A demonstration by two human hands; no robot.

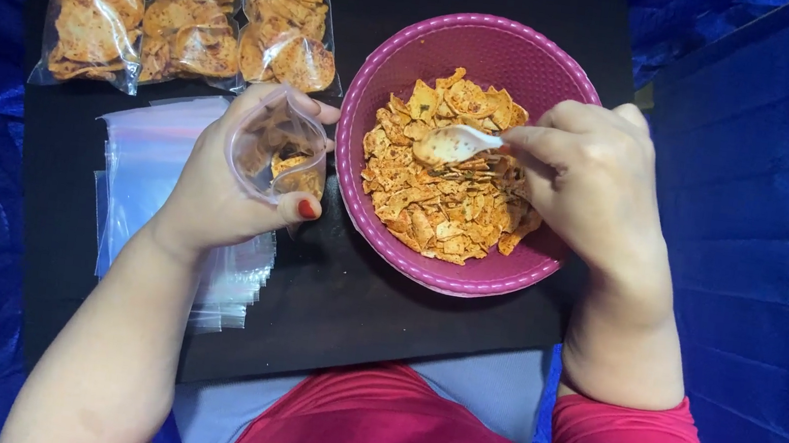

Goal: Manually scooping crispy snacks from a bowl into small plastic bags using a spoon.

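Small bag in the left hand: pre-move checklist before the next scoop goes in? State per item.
1. Small clear bag held by left hand: ok.
2. Bag mouth open, turned toward the pink bowl: ok.
3. Room left in the bag: ok, only a few chips at the bottom.
4. White spoon gripped by right hand: ok.
5. Spoon loaded: cannot tell, it lies on the chips.
6. Supply: ok, the bowl holds plenty of chips; empty bags are stacked on the black board, three filled bags behind them.
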